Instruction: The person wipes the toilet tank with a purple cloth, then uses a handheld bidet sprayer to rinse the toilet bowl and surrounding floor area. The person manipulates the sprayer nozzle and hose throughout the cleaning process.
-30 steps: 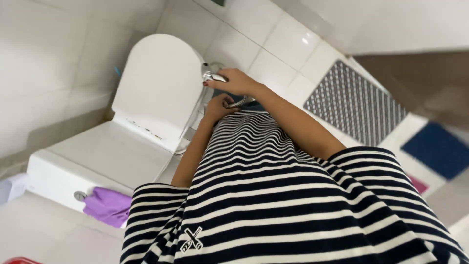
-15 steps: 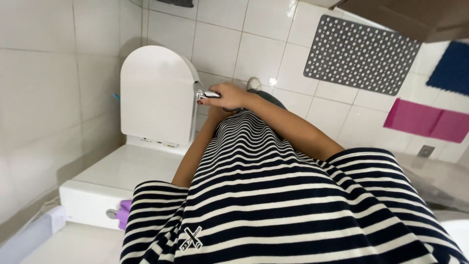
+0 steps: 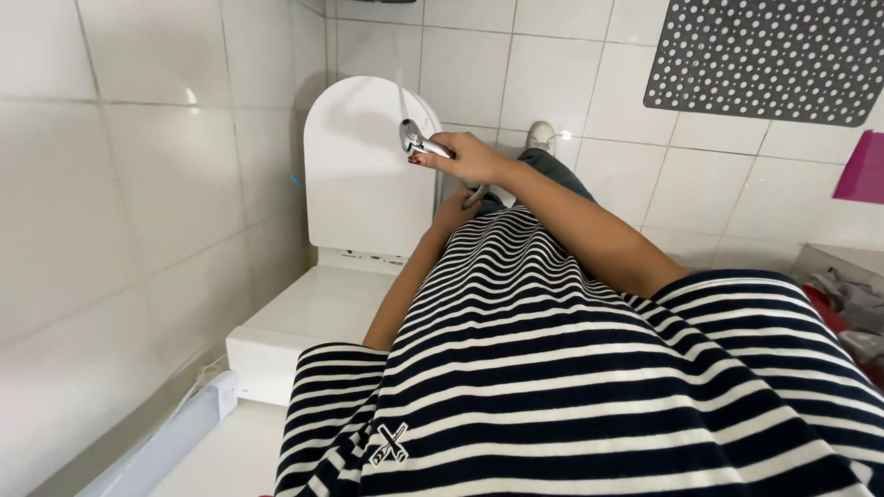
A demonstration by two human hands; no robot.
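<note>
My right hand is closed around a chrome hand sprayer, whose head points at the closed white toilet lid. A thin stream of water seems to run from the nozzle onto the lid. My left hand sits lower, just beside the lid's edge and close to the sprayer's metal hose. My striped shirt partly hides it, so its grip is unclear. The shirt fills the lower half of the view.
The white cistern adjoins the lid, against a white tiled wall. On the tiled floor are a grey perforated mat and a pink mat. My shoe shows beyond my right hand.
The view has swung, so the lid now faces me more squarely and the purple cloth by the cistern is out of sight. My right hand has kept hold of the sprayer, moving it over the lid.
</note>
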